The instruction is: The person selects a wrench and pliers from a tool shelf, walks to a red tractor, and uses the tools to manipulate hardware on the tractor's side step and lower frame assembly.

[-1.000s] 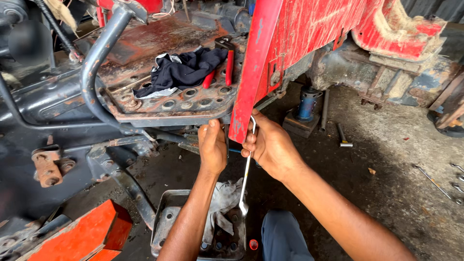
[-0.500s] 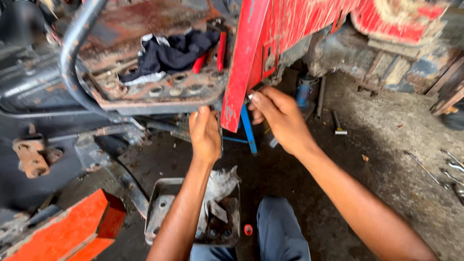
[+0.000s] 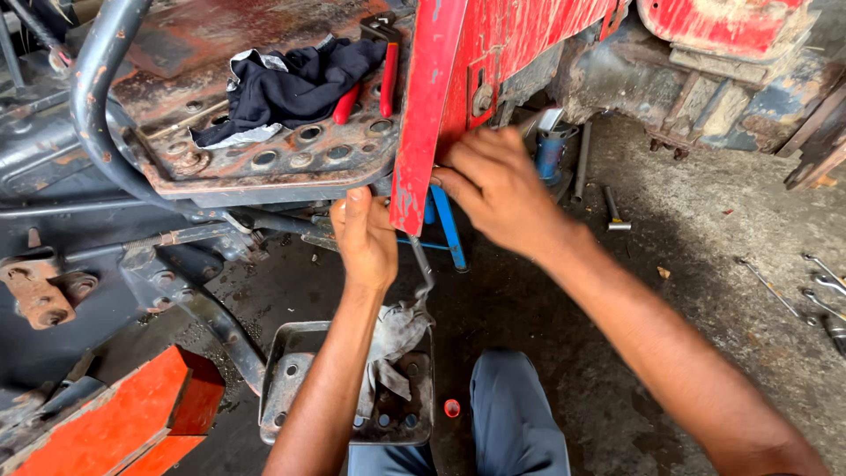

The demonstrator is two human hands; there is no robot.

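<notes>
At red panel [image 3: 423, 115] | right hand [image 3: 493, 185] fingers pinching edge | left hand [image 3: 363, 238] grip unclear

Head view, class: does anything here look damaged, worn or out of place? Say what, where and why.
The red panel that both hands grip has chipped, flaking paint along its edge. The metal footplate left of it is rusty, and a dark cloth lies crumpled on it over red-handled tools. Loose wrenches lie scattered on the floor at right.

no packages, labels, signs, screens

both hands [image 3: 366, 238] at red panel [image 3: 432, 115]
</notes>
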